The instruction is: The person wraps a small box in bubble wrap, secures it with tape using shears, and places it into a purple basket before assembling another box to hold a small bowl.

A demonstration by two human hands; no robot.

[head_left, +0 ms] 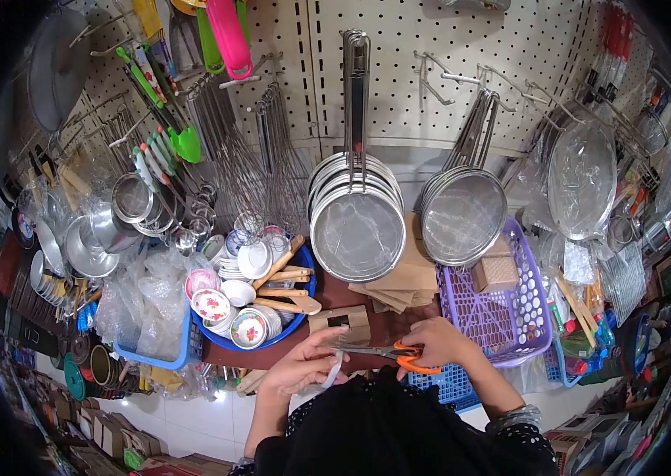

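My right hand [440, 343] is closed around the orange handles of a pair of scissors [417, 365], whose blades point left. Pinched in the fingers of my left hand [301, 366] is a thin whitish strip [333, 371]; I cannot make out its material. The scissor tips reach the fingers of my left hand, close to this strip. Just beyond the blades, a brown cardboard piece [357, 327] with a dark patch lies on the dark red shelf [335, 295]. Whether the blades touch the strip cannot be told.
Left of my hands, a blue basin [310, 283] holds small bowls and wooden-handled utensils. A purple basket [538, 337] stands to the right, with a blue basket [440, 382] below. Large strainers [357, 234] hang ahead on the pegboard [422, 32]. Brown cardboard sheets [411, 278] lie behind.
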